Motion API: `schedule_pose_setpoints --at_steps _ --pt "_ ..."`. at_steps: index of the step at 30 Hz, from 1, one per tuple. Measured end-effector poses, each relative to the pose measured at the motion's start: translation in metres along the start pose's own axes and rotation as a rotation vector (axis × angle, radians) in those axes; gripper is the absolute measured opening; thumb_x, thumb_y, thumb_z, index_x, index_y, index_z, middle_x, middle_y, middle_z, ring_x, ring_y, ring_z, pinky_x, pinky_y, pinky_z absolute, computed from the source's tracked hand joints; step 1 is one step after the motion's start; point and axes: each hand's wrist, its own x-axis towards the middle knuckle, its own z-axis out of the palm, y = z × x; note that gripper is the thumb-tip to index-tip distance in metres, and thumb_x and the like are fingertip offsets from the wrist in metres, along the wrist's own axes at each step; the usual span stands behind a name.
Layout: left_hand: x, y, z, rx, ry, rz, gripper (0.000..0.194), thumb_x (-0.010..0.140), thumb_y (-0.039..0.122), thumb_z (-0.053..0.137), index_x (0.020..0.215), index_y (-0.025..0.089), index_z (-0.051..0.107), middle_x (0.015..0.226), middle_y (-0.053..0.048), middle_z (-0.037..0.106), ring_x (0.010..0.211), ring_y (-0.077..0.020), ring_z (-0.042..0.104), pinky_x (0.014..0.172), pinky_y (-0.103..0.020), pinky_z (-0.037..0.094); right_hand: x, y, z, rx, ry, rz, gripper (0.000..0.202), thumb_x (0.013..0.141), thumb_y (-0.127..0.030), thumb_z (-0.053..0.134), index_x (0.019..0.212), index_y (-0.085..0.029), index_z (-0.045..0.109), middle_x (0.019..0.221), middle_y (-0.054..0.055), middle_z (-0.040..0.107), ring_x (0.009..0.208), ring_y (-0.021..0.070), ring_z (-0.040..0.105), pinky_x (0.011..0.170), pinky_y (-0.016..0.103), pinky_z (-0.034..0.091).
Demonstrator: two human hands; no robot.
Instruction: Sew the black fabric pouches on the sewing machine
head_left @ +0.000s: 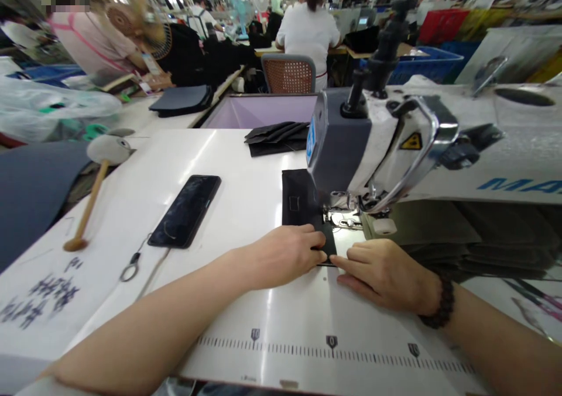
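Observation:
A black fabric piece [302, 200] with a small stitched rectangle lies flat under the presser foot [327, 213] of a sewing machine [340, 144]. My left hand [285, 255] lies over its near part, fingers bent and closed on the near edge. At the near right corner, the outstretched index fingertip of my right hand [381, 273] touches the edge. The right thumb is apart from that finger, on the white table. Both hands are close together, just in front of the metal needle plate [349, 220]. The needle tip is too small to make out.
More folded black pieces [276, 137] lie behind the machine head. To the left are a phone [187, 212] with a ring strap and a white-headed mallet [94, 197]. Olive fabric [474, 232] is stacked under the machine arm. Scissors [535, 296] lie far right. People sit beyond.

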Motion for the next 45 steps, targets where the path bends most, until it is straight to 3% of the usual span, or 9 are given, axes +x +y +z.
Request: schedule_pose_setpoints --at_steps 10,17,23,32,45 --pt "0.0 -0.005 0.003 0.002 0.035 -0.019 0.022 0.087 0.02 0.043 0.082 0.013 0.063 0.086 -0.007 0.059 0.079 -0.0175 0.051 0.07 -0.029 0.045 0.001 -0.001 0.003 -0.043 0.048 0.034 0.03 0.09 -0.03 0.036 0.092 -0.014 0.061 0.061 0.001 0.054 0.054 0.0116 0.046 0.051 0.027 0.029" --pt "0.0 -0.008 0.005 -0.014 0.052 -0.031 0.023 0.085 0.014 0.046 0.069 0.011 0.063 0.087 -0.008 0.061 0.081 -0.016 0.056 0.074 -0.027 0.047 0.0 0.001 -0.003 0.037 0.078 -0.034 0.033 0.09 -0.028 0.035 0.079 -0.015 0.064 0.059 0.001 0.052 0.053 0.0106 0.043 0.051 0.026 0.028" --pt "0.0 -0.006 0.004 0.031 0.034 -0.016 0.019 0.082 0.01 0.047 0.07 0.01 0.063 0.087 -0.009 0.062 0.08 -0.018 0.058 0.074 -0.029 0.048 -0.001 0.001 -0.004 0.043 0.067 -0.041 0.032 0.089 -0.029 0.038 0.078 -0.014 0.064 0.059 0.001 0.052 0.054 0.0113 0.042 0.052 0.027 0.027" --pt "0.0 -0.01 0.004 -0.201 0.097 -0.174 0.017 0.075 0.006 0.05 0.067 0.011 0.063 0.091 -0.005 0.062 0.075 -0.0131 0.059 0.072 -0.024 0.048 0.0 0.001 -0.003 0.02 0.113 -0.051 0.033 0.089 -0.03 0.037 0.085 -0.012 0.064 0.06 0.001 0.053 0.054 0.0115 0.044 0.052 0.027 0.029" --pt "-0.002 -0.012 -0.001 -0.242 0.041 -0.15 0.016 0.076 0.008 0.052 0.07 0.012 0.066 0.098 -0.005 0.061 0.083 -0.0136 0.059 0.08 -0.024 0.047 -0.001 0.002 -0.002 -0.011 0.112 -0.064 0.033 0.09 -0.031 0.036 0.084 -0.013 0.064 0.061 0.002 0.055 0.055 0.0111 0.046 0.052 0.026 0.03"
